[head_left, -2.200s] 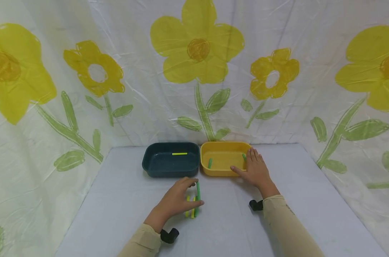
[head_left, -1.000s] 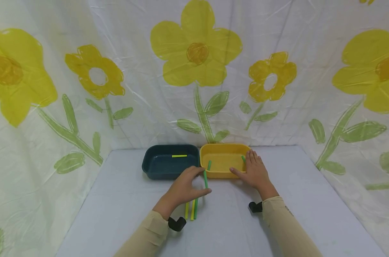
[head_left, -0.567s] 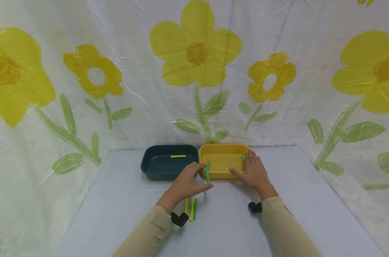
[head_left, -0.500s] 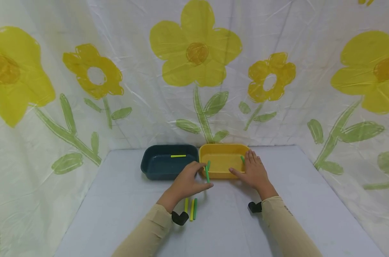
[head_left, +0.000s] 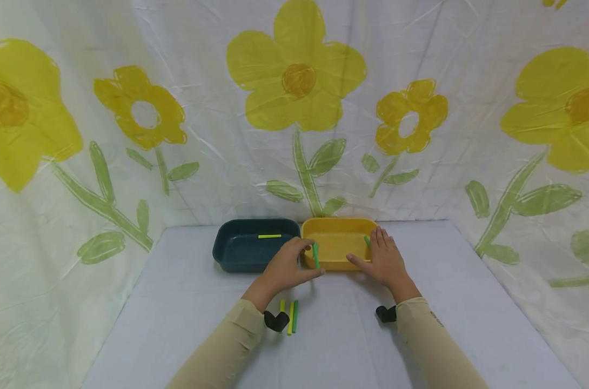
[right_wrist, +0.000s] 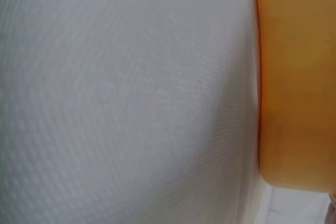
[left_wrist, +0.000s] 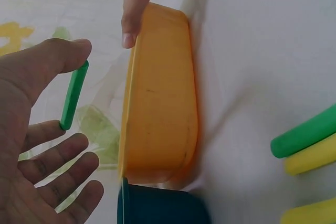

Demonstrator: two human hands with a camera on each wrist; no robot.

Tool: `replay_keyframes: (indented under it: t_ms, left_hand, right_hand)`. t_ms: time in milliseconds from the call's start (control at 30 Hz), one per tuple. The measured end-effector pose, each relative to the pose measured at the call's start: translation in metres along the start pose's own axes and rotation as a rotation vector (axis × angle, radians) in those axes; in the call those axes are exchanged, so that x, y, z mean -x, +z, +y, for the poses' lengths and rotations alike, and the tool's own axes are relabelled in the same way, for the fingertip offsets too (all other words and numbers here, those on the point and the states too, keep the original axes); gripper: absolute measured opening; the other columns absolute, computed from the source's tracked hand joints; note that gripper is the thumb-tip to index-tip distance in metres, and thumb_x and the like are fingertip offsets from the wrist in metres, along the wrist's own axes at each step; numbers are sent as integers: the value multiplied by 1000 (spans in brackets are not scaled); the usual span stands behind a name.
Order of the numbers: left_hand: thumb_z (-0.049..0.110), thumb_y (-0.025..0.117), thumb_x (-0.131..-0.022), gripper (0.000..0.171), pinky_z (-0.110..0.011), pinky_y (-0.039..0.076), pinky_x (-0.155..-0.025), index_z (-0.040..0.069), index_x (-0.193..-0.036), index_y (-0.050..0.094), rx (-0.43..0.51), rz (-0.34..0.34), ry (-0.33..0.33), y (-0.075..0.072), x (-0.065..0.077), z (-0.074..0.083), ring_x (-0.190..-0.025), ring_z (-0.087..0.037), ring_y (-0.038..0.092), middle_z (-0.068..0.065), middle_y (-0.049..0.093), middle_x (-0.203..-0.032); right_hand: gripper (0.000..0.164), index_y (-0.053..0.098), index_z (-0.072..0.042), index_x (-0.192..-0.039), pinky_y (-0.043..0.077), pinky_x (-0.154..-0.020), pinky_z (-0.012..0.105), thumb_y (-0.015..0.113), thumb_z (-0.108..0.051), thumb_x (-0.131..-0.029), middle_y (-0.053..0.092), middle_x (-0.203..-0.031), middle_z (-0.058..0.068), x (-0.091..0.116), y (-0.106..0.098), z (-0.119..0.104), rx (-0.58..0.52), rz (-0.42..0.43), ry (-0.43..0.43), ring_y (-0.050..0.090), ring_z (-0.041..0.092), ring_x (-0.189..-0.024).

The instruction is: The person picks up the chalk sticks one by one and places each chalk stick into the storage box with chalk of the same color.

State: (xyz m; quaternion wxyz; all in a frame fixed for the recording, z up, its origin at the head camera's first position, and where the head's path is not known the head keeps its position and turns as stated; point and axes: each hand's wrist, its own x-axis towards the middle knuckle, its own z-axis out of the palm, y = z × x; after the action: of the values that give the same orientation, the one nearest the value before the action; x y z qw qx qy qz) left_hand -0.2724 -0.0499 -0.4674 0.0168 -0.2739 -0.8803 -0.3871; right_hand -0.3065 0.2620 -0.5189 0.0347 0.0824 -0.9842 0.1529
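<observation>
My left hand [head_left: 286, 266] pinches a green stick [left_wrist: 75, 95] by its two ends, between thumb and index finger, the other fingers loosely bent. It holds the stick over the front left of the yellow tray [head_left: 340, 266]. My right hand [head_left: 389, 263] rests on the right end of that tray with straight fingers, thumb at the front rim. Inside the yellow tray, partly behind this hand, lies another green stick [head_left: 367, 241]. The dark teal tray [head_left: 255, 266] stands against it on the left and holds one yellow stick [head_left: 269, 236].
On the white table in front lie a green stick [head_left: 295, 317] and a yellow stick [head_left: 290, 320] side by side. A second yellow stick [head_left: 282, 306] lies left of them, partly behind the left wrist's black camera [head_left: 276, 322]. A flowered curtain [head_left: 202, 178] hangs behind the trays.
My left hand has lifted the green stick from beside the table sticks and carried it forward and right to the yellow tray. The right hand has stayed on the tray.
</observation>
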Motion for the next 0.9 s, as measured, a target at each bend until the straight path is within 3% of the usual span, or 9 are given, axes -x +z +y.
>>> replay_keyframes:
  t_ms: [300, 533, 767, 900]
  left_hand:
    - [40, 85, -92, 77, -49, 56, -106, 13, -156, 53, -3, -6, -42, 1, -16, 0, -127, -38, 62, -11, 64, -136]
    - [35, 84, -93, 77, -51, 57, -102, 9, -158, 51, -11, -3, -50, 8, -24, -5, -127, -39, 63, -18, 63, -140]
    - [35, 83, -94, 74, -49, 55, -104, 11, -157, 53, -193, 37, -31, 16, -30, -9, -123, -31, 62, -14, 62, -139]
    - [36, 84, -94, 72, -49, 55, -105, 10, -155, 55, -219, 48, -21, 18, -31, -9, -123, -31, 62, -13, 62, -138]
  right_hand:
    - [125, 8, 13, -165, 6, -134, 60, 47, -83, -96, 5, -175, 31, -1, 0, 0, 8, 1, 2, 6, 46, -165]
    - [125, 6, 13, -164, 6, -134, 60, 47, -83, -95, 5, -175, 32, 0, 0, 0, 3, -8, 6, 6, 47, -165]
    - [125, 7, 13, -165, 6, -134, 60, 47, -83, -96, 4, -175, 31, 0, 0, -1, 3, -7, 8, 5, 46, -165]
    - [124, 7, 13, -165, 7, -134, 60, 47, -83, -96, 5, -175, 30, 0, -1, 0, 4, -5, 7, 6, 46, -165]
